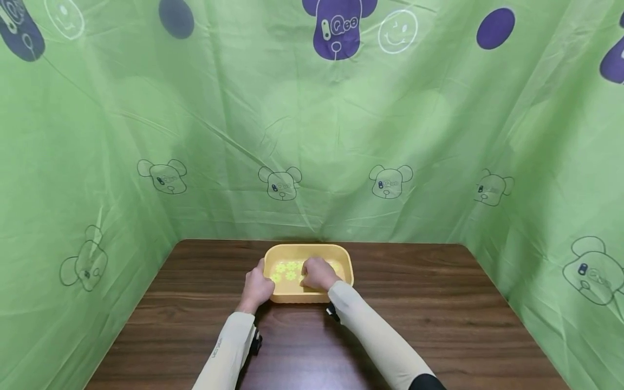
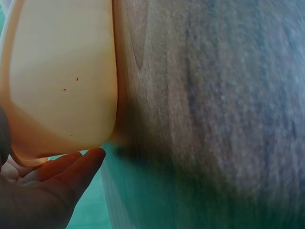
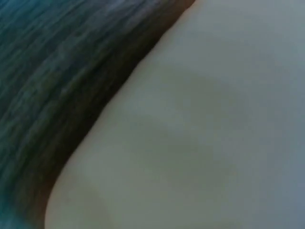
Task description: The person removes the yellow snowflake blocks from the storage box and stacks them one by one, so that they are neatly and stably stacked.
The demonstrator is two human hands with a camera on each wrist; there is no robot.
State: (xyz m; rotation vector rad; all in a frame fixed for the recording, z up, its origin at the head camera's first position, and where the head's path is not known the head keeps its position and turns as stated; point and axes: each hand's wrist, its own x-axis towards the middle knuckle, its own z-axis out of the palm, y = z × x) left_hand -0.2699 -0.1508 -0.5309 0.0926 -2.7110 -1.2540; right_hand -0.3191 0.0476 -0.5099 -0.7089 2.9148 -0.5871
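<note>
A shallow yellow tray (image 1: 299, 298) with rounded corners lies on the wooden table. My left hand (image 1: 257, 287) grips its left end; in the left wrist view the fingers (image 2: 78, 174) are against the outside of the tray wall (image 2: 62, 57). Over the tray's interior, my right hand (image 1: 319, 273) reaches down with bent fingers. Its fingertips are hidden, so whether they pinch anything does not show. Bright yellow flower shapes (image 1: 291, 275) cover part of the tray floor; I cannot tell if they are loose or printed. A pale, blurred surface (image 3: 190, 133) fills most of the right wrist view.
The dark wooden table (image 1: 414, 303) extends to both sides of the tray. Green curtains (image 1: 331, 119) with printed bear faces and purple shapes hang behind it and along both sides.
</note>
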